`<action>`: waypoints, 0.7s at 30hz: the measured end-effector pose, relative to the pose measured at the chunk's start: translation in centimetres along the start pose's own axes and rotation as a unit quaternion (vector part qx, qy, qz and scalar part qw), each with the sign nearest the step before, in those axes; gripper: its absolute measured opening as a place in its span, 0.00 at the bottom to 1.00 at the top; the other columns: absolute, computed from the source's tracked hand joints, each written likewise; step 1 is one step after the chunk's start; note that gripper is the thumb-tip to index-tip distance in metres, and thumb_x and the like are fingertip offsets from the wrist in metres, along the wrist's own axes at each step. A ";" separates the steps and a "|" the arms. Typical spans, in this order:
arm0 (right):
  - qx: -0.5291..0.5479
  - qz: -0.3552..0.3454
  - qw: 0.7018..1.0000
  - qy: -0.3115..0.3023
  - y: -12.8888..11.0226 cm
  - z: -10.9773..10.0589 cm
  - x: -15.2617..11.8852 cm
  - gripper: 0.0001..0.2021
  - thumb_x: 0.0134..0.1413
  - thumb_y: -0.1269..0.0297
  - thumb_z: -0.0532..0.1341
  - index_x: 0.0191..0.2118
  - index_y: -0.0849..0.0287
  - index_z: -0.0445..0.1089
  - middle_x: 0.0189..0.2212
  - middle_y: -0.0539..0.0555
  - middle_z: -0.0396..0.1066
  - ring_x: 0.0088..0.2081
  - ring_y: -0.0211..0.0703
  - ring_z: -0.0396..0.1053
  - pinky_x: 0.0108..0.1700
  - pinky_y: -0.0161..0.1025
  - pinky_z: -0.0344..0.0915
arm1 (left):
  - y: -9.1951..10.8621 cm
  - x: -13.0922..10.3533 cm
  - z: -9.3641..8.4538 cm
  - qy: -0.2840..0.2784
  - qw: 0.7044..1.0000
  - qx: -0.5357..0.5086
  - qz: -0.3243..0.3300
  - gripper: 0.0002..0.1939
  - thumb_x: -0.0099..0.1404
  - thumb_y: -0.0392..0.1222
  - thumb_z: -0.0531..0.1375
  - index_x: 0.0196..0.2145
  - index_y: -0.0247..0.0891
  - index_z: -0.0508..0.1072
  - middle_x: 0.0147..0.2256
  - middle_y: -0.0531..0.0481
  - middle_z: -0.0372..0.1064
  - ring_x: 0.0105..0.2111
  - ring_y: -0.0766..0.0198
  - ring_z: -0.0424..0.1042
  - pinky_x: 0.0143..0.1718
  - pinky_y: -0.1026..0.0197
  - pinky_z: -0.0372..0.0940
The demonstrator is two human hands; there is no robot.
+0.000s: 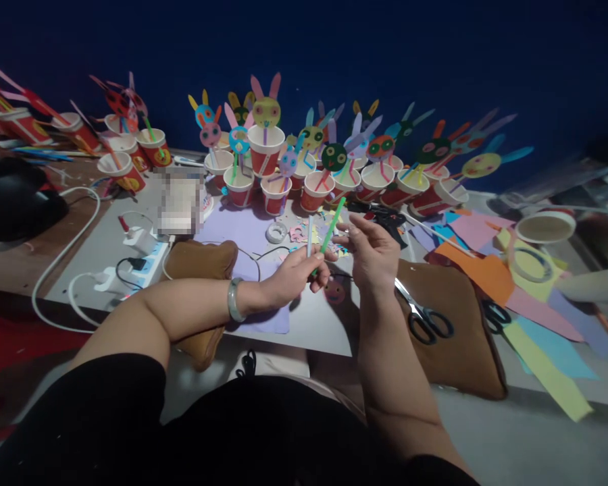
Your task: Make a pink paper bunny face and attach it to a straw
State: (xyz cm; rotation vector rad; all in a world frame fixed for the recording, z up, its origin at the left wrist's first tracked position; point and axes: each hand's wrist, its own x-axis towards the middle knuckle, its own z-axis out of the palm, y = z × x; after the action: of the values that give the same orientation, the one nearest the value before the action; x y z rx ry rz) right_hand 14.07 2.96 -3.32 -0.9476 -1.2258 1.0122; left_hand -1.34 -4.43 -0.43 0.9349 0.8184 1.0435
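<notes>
My left hand (300,271) is closed around the lower end of a green straw (333,226), which leans up to the right. A pale, thin stick (310,236) stands up from the same fingers. To the right, my right hand (373,253) is raised with its fingers apart, close to the green straw but not around it; nothing shows in it. Below the hands, a round pink face piece (335,290) lies near the table's front edge. Behind them are a roll of tape (276,232) and small paper scraps (298,234).
Red-and-white cups (266,152) with paper rabbit heads line the back. Scissors (425,318) lie on a brown cushion (466,337) at the right, beside coloured paper (486,270). A power strip (132,273) with cables and another brown cushion (203,260) are at the left.
</notes>
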 end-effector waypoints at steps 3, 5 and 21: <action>-0.045 0.001 0.998 0.042 -0.1 -0.3 0.1 0.17 0.49 0.48 0.72 0.32 0.58 0.75 0.23 0.48 0.73 0.20 0.35 0.67 0.27 0.38 0.71 | 0.2 0.0 0.1 0.004 1.000 -0.005 -0.010 0.10 0.74 0.41 0.49 0.41 0.36 0.68 0.21 0.58 0.65 0.19 0.71 0.62 0.23 0.67 0.59; -0.077 -0.041 0.994 0.068 0.1 -0.4 0.3 0.17 0.50 0.49 0.72 0.36 0.57 0.76 0.25 0.48 0.73 0.23 0.36 0.69 0.30 0.38 0.72 | 0.3 0.1 0.1 0.014 1.000 -0.010 -0.011 0.10 0.74 0.40 0.49 0.41 0.36 0.68 0.21 0.58 0.64 0.19 0.71 0.62 0.23 0.67 0.59; 0.043 0.090 0.989 -0.109 -1.1 0.3 -0.2 0.26 0.52 0.37 0.66 0.42 0.55 0.78 0.26 0.48 0.70 0.25 0.35 0.66 0.29 0.35 0.65 | 0.3 0.0 0.1 -0.039 0.998 -0.015 -0.054 0.08 0.68 0.45 0.57 0.37 0.37 0.69 0.20 0.58 0.66 0.17 0.72 0.61 0.20 0.66 0.57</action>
State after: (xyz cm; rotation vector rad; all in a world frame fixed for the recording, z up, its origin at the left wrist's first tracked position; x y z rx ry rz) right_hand 13.82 2.44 -2.31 -0.9092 -1.2815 1.3294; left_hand -1.38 -4.33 -0.09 0.8909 0.7788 0.9177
